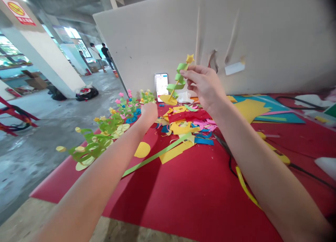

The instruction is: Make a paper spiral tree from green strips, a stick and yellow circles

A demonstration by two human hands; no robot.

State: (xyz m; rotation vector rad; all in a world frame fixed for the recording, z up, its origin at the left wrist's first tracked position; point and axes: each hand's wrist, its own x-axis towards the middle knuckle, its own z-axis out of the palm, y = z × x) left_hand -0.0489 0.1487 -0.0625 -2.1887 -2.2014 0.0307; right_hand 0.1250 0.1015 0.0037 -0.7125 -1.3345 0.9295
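My right hand [203, 86] pinches a paper flower [180, 82] by its upper stem, above the table. The flower has a yellow star on top, a curled light-green strip around its yellow stem and a round yellow base. Further left, my left hand [149, 112] is closed, its fingertips hidden from view. It is beside a small paper flower with yellow tips [147, 95]; whether it grips anything does not show. Paper flowers in yellow [90, 144] and in pink and blue [128, 107] stand in a row along the table's left edge.
Paper scraps [185, 121], a green strip [157, 154] and a yellow paper disc [142, 149] lie on the red tabletop [168, 193]. A phone [161, 86] leans against the back panel. Scissors [223, 144], a yellow corded tool [278, 154] and coloured sheets [286, 111] are right.
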